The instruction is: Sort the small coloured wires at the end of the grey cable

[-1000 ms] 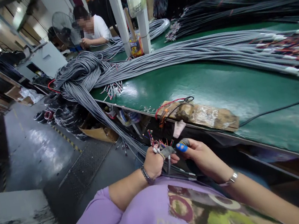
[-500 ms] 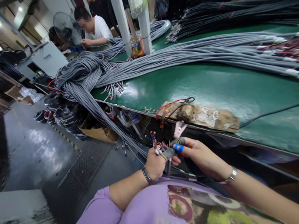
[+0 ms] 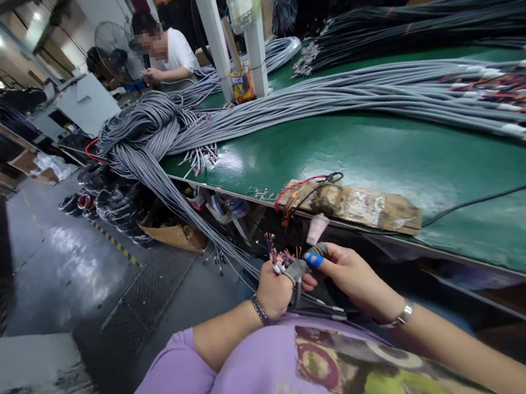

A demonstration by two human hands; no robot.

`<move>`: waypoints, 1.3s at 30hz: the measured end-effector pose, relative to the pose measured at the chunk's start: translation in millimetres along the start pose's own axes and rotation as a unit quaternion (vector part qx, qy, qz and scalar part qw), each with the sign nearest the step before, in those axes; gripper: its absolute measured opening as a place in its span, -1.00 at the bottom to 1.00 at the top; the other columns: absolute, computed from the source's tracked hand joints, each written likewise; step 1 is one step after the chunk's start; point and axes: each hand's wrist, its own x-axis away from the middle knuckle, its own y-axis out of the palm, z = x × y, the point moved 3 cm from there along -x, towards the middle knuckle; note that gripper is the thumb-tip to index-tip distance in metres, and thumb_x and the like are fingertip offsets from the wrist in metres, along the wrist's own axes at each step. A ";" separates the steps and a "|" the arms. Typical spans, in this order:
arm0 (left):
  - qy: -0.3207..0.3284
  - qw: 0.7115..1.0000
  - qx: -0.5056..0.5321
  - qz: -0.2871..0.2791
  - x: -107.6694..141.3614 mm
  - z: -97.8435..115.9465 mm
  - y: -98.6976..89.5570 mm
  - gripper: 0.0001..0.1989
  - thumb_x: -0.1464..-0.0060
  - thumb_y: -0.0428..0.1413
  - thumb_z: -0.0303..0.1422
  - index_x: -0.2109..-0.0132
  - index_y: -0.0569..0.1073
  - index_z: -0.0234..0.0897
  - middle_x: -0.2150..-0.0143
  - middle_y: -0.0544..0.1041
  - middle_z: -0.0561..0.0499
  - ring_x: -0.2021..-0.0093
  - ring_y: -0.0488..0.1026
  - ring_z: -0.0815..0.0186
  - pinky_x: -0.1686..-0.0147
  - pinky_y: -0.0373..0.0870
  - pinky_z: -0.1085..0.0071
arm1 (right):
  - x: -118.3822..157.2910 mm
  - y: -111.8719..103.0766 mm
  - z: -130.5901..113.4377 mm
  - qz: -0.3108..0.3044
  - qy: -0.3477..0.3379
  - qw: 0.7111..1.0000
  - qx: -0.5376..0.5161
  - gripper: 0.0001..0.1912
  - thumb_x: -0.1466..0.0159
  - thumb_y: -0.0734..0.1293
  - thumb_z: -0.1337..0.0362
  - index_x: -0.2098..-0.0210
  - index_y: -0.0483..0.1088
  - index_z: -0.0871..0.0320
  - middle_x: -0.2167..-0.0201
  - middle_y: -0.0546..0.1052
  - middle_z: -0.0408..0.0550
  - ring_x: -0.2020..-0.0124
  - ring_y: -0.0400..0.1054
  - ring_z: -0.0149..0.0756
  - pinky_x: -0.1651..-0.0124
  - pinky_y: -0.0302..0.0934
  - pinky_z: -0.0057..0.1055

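Observation:
My left hand (image 3: 275, 289) is closed around a bunch of grey cables, whose stripped ends show as thin coloured wires (image 3: 274, 251) above the fist. A grey wrapping covers the left thumb. Close beside it, my right hand (image 3: 340, 264) is closed, with blue tape on one finger and grey wrapping on another. Its fingertips come together near the wire ends; whatever they pinch is too small and hidden to make out. Just above the right fingers is a pale pink clip-like piece (image 3: 317, 228), blurred, at the bench edge.
On the green bench (image 3: 358, 143) lies a long bundle of grey cables (image 3: 308, 99), draping over the left edge. A worn wooden block (image 3: 357, 204) with red and black leads sits at the front edge. Across the bench a person (image 3: 172, 52) sits near a fan (image 3: 115, 48).
The pale pink piece above my right hand has turned and looks more blurred. My right fingers have shifted slightly; my left hand stays around the cables.

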 end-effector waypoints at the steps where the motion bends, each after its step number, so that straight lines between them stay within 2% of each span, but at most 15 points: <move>1: -0.002 1.000 0.005 0.004 0.1 0.4 0.1 -0.47 0.19 0.21 0.12 0.52 0.42 -0.35 0.62 0.48 -0.06 0.62 0.38 0.36 0.53 0.38 0.40 | -0.1 -0.4 0.6 0.009 -0.005 1.000 0.003 -0.57 -0.02 0.42 -0.11 0.57 0.23 0.06 0.72 0.34 -0.19 0.62 0.19 -0.34 0.50 0.10 -0.34; 7: -0.008 0.999 0.037 0.024 -2.6 -0.9 -4.1 -0.47 0.21 0.23 0.09 0.54 0.42 -0.37 0.64 0.46 -0.05 0.66 0.35 0.39 0.57 0.35 0.44 | -0.2 -12.4 16.4 0.071 0.013 0.997 -0.006 -0.58 0.03 0.47 -0.08 0.56 0.33 0.11 0.68 0.32 -0.20 0.59 0.11 -0.41 0.51 0.04 -0.40; 11: -0.005 0.996 0.078 0.038 -3.2 4.5 -7.3 -0.51 0.28 0.30 0.02 0.51 0.42 -0.37 0.66 0.45 0.00 0.68 0.34 0.41 0.61 0.33 0.47 | -2.6 -26.5 24.7 0.095 0.024 0.991 -0.088 -0.61 0.01 0.50 0.02 0.59 0.29 0.13 0.69 0.22 -0.26 0.60 0.08 -0.47 0.48 0.10 -0.45; 13: -0.002 0.995 0.089 0.033 -2.5 8.7 -7.0 -0.52 0.28 0.31 0.01 0.50 0.44 -0.38 0.66 0.45 0.01 0.68 0.34 0.41 0.62 0.33 0.48 | -5.9 -32.0 24.8 0.090 0.034 0.985 -0.143 -0.63 0.00 0.50 0.06 0.59 0.29 0.13 0.67 0.23 -0.25 0.60 0.10 -0.47 0.47 0.17 -0.45; 15: 0.000 0.995 0.097 0.021 -2.2 11.9 -5.6 -0.52 0.29 0.32 -0.01 0.50 0.44 -0.37 0.66 0.44 0.01 0.68 0.34 0.41 0.63 0.32 0.49 | -10.8 -35.1 23.8 0.077 0.069 0.976 -0.189 -0.67 -0.01 0.50 0.04 0.53 0.36 0.12 0.60 0.33 -0.20 0.58 0.17 -0.44 0.46 0.23 -0.43; 19: 0.003 0.995 0.096 -0.026 -5.0 16.1 -1.3 -0.54 0.25 0.32 -0.02 0.51 0.42 -0.37 0.66 0.44 0.01 0.69 0.33 0.43 0.64 0.28 0.50 | -23.1 -31.8 16.1 0.008 0.121 0.965 -0.231 -0.64 -0.07 0.44 -0.06 0.39 0.46 0.11 0.44 0.48 -0.09 0.49 0.31 -0.37 0.40 0.30 -0.40; 21: -0.004 0.994 0.093 -0.051 -8.0 18.0 0.8 -0.53 0.26 0.31 -0.02 0.51 0.43 -0.38 0.67 0.44 0.01 0.70 0.32 0.43 0.65 0.27 0.50 | -28.5 -28.0 10.9 -0.018 0.104 0.970 -0.221 -0.60 -0.06 0.44 -0.09 0.35 0.47 0.12 0.43 0.50 -0.08 0.48 0.31 -0.38 0.40 0.29 -0.41; 23: -0.017 0.993 0.094 -0.072 -11.1 20.1 2.4 -0.52 0.28 0.32 -0.02 0.51 0.43 -0.39 0.67 0.43 0.01 0.70 0.32 0.43 0.66 0.26 0.50 | -31.7 -25.0 7.6 -0.013 0.070 0.977 -0.199 -0.56 -0.03 0.45 -0.11 0.38 0.47 0.15 0.48 0.47 -0.10 0.52 0.27 -0.40 0.43 0.24 -0.43; 27: -0.037 0.990 0.097 -0.100 -15.4 24.6 4.8 -0.52 0.31 0.34 -0.03 0.51 0.45 -0.42 0.68 0.42 0.01 0.72 0.30 0.44 0.67 0.24 0.50 | -30.9 -25.3 7.8 0.071 -0.018 0.987 -0.145 -0.55 -0.07 0.40 -0.15 0.54 0.39 0.13 0.62 0.35 -0.16 0.57 0.17 -0.39 0.49 0.13 -0.44; 29: -0.037 0.989 0.097 -0.105 -16.2 26.4 5.9 -0.52 0.32 0.34 -0.03 0.51 0.45 -0.42 0.69 0.41 0.01 0.72 0.31 0.43 0.67 0.23 0.51 | -29.1 -27.4 10.2 0.122 -0.044 0.985 -0.116 -0.54 -0.10 0.36 -0.18 0.57 0.37 0.10 0.63 0.34 -0.15 0.58 0.16 -0.37 0.49 0.12 -0.41; 31: -0.037 0.989 0.094 -0.107 -16.5 27.2 7.5 -0.51 0.33 0.34 -0.03 0.51 0.45 -0.42 0.69 0.41 0.01 0.71 0.31 0.43 0.67 0.22 0.51 | -29.1 -28.3 11.9 0.139 -0.059 0.984 -0.099 -0.52 -0.12 0.32 -0.21 0.57 0.38 0.08 0.63 0.36 -0.13 0.57 0.18 -0.35 0.48 0.14 -0.39; 33: -0.040 0.989 0.094 -0.109 -16.9 26.8 9.4 -0.51 0.34 0.35 -0.02 0.51 0.44 -0.42 0.69 0.41 0.01 0.71 0.31 0.43 0.67 0.22 0.51 | -31.8 -26.2 13.1 0.104 -0.052 0.987 -0.112 -0.50 -0.13 0.28 -0.25 0.52 0.41 0.08 0.60 0.41 -0.10 0.56 0.24 -0.31 0.46 0.18 -0.35; 36: -0.041 0.988 0.096 -0.113 -18.2 24.4 12.0 -0.49 0.35 0.35 0.00 0.52 0.44 -0.41 0.69 0.41 0.01 0.71 0.31 0.43 0.67 0.24 0.50 | -37.5 -20.8 14.2 0.016 -0.016 0.984 -0.178 -0.45 -0.11 0.27 -0.28 0.38 0.45 0.11 0.53 0.49 -0.03 0.52 0.36 -0.22 0.44 0.26 -0.29; 39: -0.042 0.989 0.087 -0.113 -20.2 20.7 12.7 -0.49 0.33 0.33 0.01 0.53 0.44 -0.42 0.68 0.41 0.00 0.70 0.31 0.43 0.65 0.27 0.50 | -41.1 -18.5 14.7 -0.020 -0.003 0.973 -0.230 -0.44 -0.10 0.31 -0.25 0.27 0.47 0.14 0.48 0.54 0.00 0.49 0.41 -0.18 0.45 0.30 -0.26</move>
